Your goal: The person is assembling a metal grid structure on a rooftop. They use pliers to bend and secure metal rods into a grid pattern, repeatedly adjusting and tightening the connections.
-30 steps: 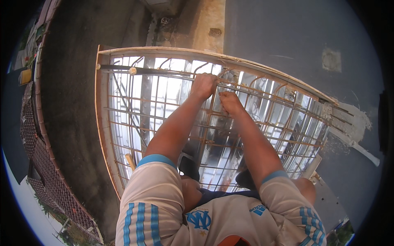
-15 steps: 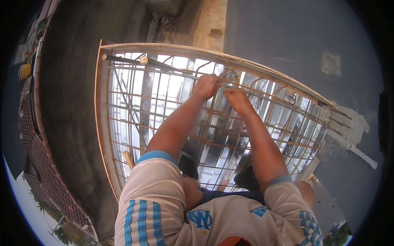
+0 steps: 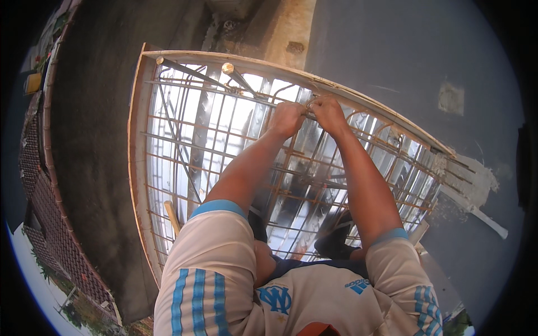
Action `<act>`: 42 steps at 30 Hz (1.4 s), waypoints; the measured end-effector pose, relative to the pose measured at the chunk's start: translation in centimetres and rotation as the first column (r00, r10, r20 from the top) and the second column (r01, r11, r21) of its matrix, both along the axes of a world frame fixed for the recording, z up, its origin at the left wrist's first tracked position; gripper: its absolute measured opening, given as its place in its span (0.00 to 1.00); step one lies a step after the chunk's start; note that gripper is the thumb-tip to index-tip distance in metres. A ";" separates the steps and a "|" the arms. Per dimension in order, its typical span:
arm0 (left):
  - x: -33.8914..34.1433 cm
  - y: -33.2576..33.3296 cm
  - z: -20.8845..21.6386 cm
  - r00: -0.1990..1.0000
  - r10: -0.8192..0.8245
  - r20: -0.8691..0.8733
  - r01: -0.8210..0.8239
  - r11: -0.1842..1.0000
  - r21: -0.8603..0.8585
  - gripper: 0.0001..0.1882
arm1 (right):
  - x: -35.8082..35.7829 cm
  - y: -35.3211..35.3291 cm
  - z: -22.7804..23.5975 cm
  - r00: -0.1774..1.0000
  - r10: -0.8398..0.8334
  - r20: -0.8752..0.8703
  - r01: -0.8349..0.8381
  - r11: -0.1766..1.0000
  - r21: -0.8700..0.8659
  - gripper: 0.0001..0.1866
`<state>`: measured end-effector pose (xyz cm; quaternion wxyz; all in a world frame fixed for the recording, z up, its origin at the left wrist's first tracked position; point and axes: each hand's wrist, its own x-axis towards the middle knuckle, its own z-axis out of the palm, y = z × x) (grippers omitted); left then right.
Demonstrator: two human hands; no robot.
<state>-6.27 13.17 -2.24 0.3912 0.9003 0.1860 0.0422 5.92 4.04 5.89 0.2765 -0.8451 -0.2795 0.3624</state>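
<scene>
Both my hands meet at the far side of a rebar grid (image 3: 185, 144), inside the wooden edge board. My left hand (image 3: 287, 120) is closed, its knuckles up, against a long bar. Just right of it, my right hand (image 3: 329, 114) is bent into a pinch, its fingertips close to the left hand's. Thin, wire-like strands show around the fingertips, too small to make out surely. What each hand grips is hidden by the fingers. Beneath the grid lies shiny ribbed metal sheeting (image 3: 200, 130).
A wooden form board (image 3: 134, 151) rims the grid. Two poles with pale ends (image 3: 228, 68) cross its far left corner. A wooden stick (image 3: 172, 217) lies at the left. My dark-shod foot (image 3: 332, 244) stands within the grid. Bars (image 3: 457, 175) run into rough mortar at the right.
My right hand has moved up and away from me, its wrist now more bent. The left hand has shifted slightly right. The whole view has shifted a little.
</scene>
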 end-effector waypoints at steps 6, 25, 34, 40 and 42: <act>0.3 -0.3 -0.2 0.998 0.060 -0.003 -0.060 0.998 -0.034 0.06 | -0.3 -0.1 -3.3 0.941 -0.164 0.296 0.202 0.974 -0.102 0.14; 0.1 -0.1 -1.9 0.994 0.101 0.046 -0.099 0.994 -0.048 0.09 | -5.4 -4.1 -3.5 0.963 0.207 0.175 -0.112 0.892 -0.438 0.15; -0.3 0.7 0.8 0.993 0.051 -0.107 -0.064 0.991 -0.120 0.08 | -5.0 -4.2 0.1 0.659 -0.400 -0.638 0.407 0.902 -0.145 0.19; -0.2 0.6 0.1 0.996 -0.020 -0.085 0.015 0.998 -0.054 0.13 | -4.6 -15.3 -2.0 0.938 0.297 0.179 -0.245 0.932 -0.266 0.20; 0.1 0.6 1.4 0.982 0.117 -0.146 -0.143 0.974 -0.177 0.15 | -6.7 -16.8 0.5 0.811 0.551 0.199 -0.455 0.806 -0.377 0.22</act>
